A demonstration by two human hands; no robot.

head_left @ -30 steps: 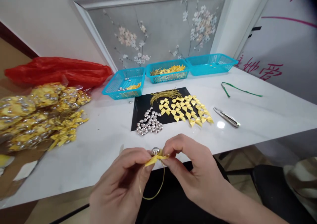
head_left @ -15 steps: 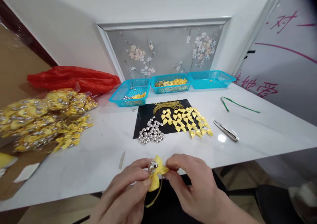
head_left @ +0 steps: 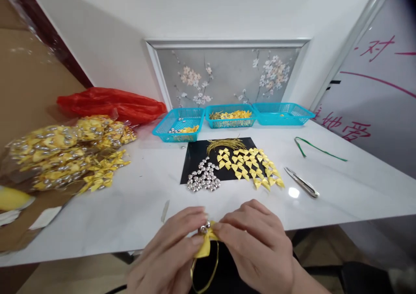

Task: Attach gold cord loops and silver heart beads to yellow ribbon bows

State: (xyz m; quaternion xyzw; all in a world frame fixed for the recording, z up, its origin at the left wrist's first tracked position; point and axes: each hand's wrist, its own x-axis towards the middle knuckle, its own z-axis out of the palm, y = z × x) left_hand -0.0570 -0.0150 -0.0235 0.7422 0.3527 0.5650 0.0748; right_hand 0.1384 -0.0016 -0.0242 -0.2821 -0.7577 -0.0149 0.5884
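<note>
Between my two hands, just over the table's front edge, is a yellow ribbon bow [head_left: 204, 247] with shiny silver bell-like beads [head_left: 204, 228] at its middle. My left hand [head_left: 172, 250] is closed, its thumb and fingers pinching the bow and the silver piece from the left. From the other side, my right hand [head_left: 260, 242] presses its thumb and fingertips on the bow's right part, partly covering it. A loop of gold cord [head_left: 212, 276] hangs below the bow. Farther back, loose silver beads [head_left: 204, 179], yellow bows [head_left: 255, 164] and gold cords [head_left: 225, 144] lie on and around a black mat [head_left: 191, 155].
Three blue baskets [head_left: 230, 123] stand along the wall, two holding yellow and silver pieces. At left are bagged yellow bows [head_left: 58, 155], a red bag [head_left: 110, 105] and cardboard [head_left: 19, 229]. Thread snips [head_left: 302, 182] and a green ribbon [head_left: 320, 149] lie at right.
My right fingers have moved left onto the bow, now covering its right side. The silver piece has turned, and the cord loop hangs wider and lower. The camera view has shifted slightly.
</note>
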